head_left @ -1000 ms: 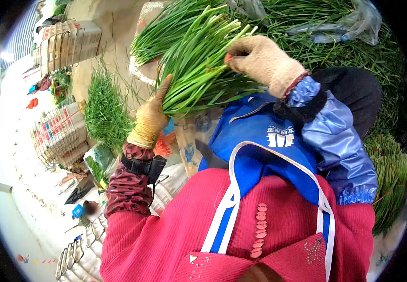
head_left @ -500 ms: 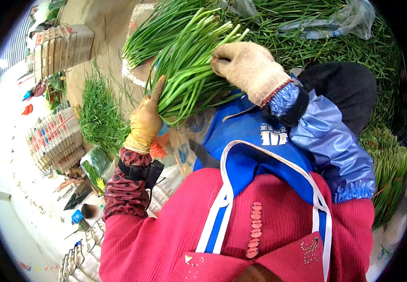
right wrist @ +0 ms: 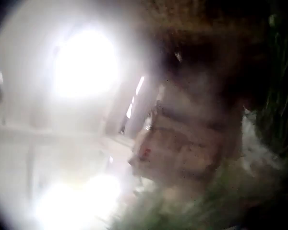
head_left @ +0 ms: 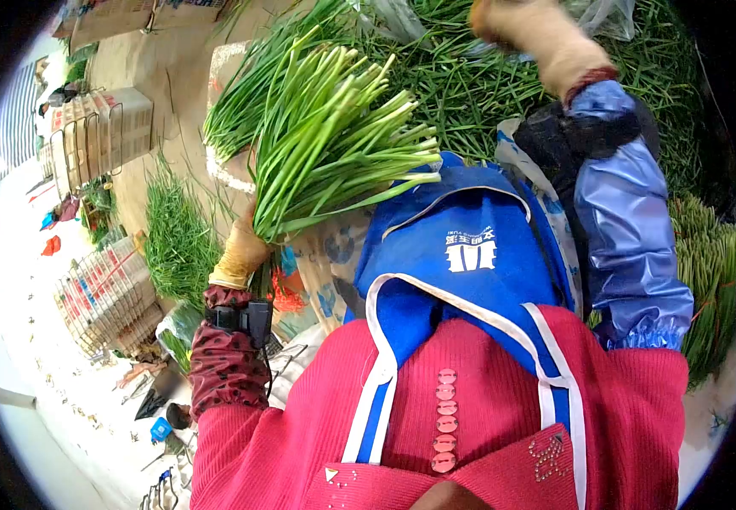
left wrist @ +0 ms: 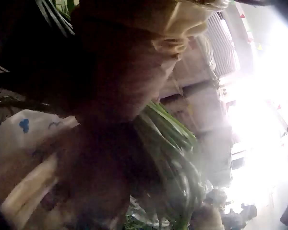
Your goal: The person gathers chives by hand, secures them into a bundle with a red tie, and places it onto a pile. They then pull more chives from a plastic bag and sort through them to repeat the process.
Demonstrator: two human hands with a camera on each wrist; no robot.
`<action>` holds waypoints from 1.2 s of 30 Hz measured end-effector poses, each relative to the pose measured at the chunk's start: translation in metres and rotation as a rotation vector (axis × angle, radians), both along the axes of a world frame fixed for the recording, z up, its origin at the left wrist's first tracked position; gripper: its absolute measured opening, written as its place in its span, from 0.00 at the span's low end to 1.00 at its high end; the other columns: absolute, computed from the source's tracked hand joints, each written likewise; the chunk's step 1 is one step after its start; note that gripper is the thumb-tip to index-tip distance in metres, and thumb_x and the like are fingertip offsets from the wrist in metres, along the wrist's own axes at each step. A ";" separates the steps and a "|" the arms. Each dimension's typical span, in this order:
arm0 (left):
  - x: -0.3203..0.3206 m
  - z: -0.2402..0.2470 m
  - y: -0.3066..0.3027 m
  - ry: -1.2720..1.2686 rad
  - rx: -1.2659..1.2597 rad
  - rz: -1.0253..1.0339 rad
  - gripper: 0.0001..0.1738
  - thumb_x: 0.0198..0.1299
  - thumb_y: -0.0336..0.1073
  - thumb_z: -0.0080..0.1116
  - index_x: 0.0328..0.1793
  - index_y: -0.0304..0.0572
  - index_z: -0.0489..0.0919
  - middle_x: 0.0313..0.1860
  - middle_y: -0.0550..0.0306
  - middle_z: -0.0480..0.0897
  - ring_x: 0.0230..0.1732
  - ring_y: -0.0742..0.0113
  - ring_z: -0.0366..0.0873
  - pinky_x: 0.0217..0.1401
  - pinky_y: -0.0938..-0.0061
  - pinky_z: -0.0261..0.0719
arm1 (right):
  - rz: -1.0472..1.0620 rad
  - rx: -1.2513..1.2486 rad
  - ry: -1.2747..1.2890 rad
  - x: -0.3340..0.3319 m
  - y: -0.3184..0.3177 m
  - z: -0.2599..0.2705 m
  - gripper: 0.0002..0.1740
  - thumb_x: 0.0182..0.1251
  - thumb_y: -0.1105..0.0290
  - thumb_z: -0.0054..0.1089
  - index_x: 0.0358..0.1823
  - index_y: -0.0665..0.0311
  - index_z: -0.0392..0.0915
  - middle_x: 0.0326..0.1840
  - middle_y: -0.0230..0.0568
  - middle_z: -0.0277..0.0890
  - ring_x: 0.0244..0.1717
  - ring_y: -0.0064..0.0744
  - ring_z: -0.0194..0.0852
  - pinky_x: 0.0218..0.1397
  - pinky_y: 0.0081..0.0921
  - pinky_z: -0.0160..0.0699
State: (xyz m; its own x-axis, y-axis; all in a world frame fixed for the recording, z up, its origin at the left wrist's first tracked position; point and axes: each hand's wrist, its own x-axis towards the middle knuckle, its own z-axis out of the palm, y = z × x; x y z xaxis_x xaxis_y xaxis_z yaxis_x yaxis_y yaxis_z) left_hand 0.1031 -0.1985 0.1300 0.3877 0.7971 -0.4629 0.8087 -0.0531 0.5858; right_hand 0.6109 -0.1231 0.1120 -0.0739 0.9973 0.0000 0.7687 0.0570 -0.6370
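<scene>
In the head view my left hand, in a yellowish glove, grips a bunch of garlic chives by its leafy part. The pale cut ends fan out to the right over the blue apron. Leaves hang below the dark, shadowed glove in the left wrist view. My right hand, in a beige glove, is up at the top edge, over the large pile of loose chives and away from the bunch. It is blurred, and its fingers are partly cut off.
More chives lie on a pale stool-like surface behind the bunch. Loose greens sit on the floor at left, near stacked crates. Clear plastic lies over the pile; tied bundles stand at right.
My right hand has left the bunch and swung up and right over the pile. The left hand, still gripping the bunch, has moved slightly down and left in the head view.
</scene>
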 end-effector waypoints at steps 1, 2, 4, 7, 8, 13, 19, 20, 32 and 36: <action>-0.010 -0.005 0.004 0.037 0.022 -0.091 0.47 0.51 0.31 0.71 0.76 0.37 0.58 0.57 0.52 0.82 0.54 0.69 0.79 0.59 0.74 0.76 | 0.032 -0.301 0.113 -0.015 0.000 -0.004 0.20 0.60 0.59 0.61 0.47 0.67 0.81 0.43 0.40 0.83 0.43 0.30 0.80 0.52 0.25 0.78; -0.016 -0.007 0.007 0.076 0.043 -0.182 0.46 0.51 0.32 0.72 0.74 0.36 0.59 0.57 0.52 0.82 0.54 0.68 0.79 0.59 0.73 0.76 | 0.233 -0.477 0.127 -0.023 -0.002 -0.008 0.27 0.56 0.60 0.63 0.53 0.70 0.78 0.50 0.46 0.82 0.49 0.35 0.80 0.57 0.27 0.77; 0.007 0.012 0.013 0.113 -0.064 -0.101 0.39 0.51 0.33 0.72 0.69 0.37 0.66 0.59 0.52 0.80 0.57 0.63 0.78 0.63 0.69 0.73 | 0.313 -0.545 0.278 -0.052 -0.006 -0.032 0.43 0.53 0.59 0.67 0.69 0.70 0.64 0.63 0.54 0.73 0.59 0.40 0.76 0.63 0.28 0.74; -0.005 0.010 0.022 0.156 -0.038 -0.361 0.37 0.49 0.36 0.73 0.67 0.41 0.71 0.59 0.52 0.80 0.58 0.58 0.76 0.65 0.65 0.71 | 0.422 -0.481 0.647 -0.090 -0.007 -0.024 0.36 0.53 0.62 0.69 0.64 0.68 0.70 0.49 0.47 0.82 0.46 0.33 0.79 0.52 0.28 0.78; 0.009 0.020 0.021 0.061 -0.195 -0.092 0.34 0.47 0.36 0.73 0.62 0.42 0.75 0.59 0.52 0.79 0.59 0.54 0.74 0.65 0.63 0.70 | 0.372 -0.502 0.638 -0.101 -0.003 -0.025 0.32 0.54 0.64 0.68 0.61 0.67 0.73 0.46 0.45 0.83 0.43 0.32 0.79 0.49 0.28 0.79; 0.007 0.018 0.024 0.102 -0.085 -0.258 0.36 0.40 0.30 0.75 0.61 0.40 0.76 0.53 0.53 0.82 0.51 0.63 0.77 0.56 0.67 0.76 | 0.048 -0.193 0.473 -0.086 0.021 -0.040 0.22 0.58 0.57 0.64 0.49 0.65 0.82 0.43 0.42 0.84 0.42 0.34 0.81 0.50 0.30 0.79; 0.020 0.025 0.021 0.072 -0.184 -0.052 0.39 0.39 0.31 0.78 0.61 0.38 0.75 0.56 0.52 0.82 0.55 0.62 0.77 0.60 0.66 0.75 | -0.203 -0.198 0.700 -0.051 0.020 0.051 0.19 0.56 0.65 0.67 0.47 0.68 0.82 0.36 0.41 0.84 0.34 0.29 0.78 0.45 0.24 0.79; 0.023 0.027 0.021 0.077 -0.220 -0.015 0.39 0.39 0.31 0.78 0.62 0.38 0.75 0.56 0.53 0.82 0.55 0.62 0.77 0.60 0.66 0.75 | -0.050 -0.127 0.527 -0.056 0.000 0.084 0.15 0.59 0.68 0.63 0.46 0.66 0.82 0.35 0.41 0.83 0.34 0.30 0.79 0.44 0.27 0.80; 0.029 0.026 0.025 0.074 -0.288 -0.005 0.41 0.38 0.34 0.77 0.64 0.41 0.74 0.61 0.49 0.78 0.59 0.56 0.74 0.64 0.64 0.71 | 0.283 0.334 0.271 -0.147 0.015 0.051 0.08 0.55 0.69 0.58 0.33 0.59 0.85 0.34 0.46 0.84 0.38 0.49 0.83 0.37 0.42 0.83; 0.022 0.026 0.027 0.095 -0.347 0.071 0.35 0.39 0.33 0.76 0.58 0.40 0.78 0.52 0.53 0.82 0.51 0.59 0.77 0.57 0.65 0.76 | 0.343 0.779 0.034 -0.127 0.047 0.054 0.08 0.52 0.67 0.61 0.29 0.64 0.84 0.30 0.46 0.83 0.35 0.49 0.83 0.39 0.42 0.82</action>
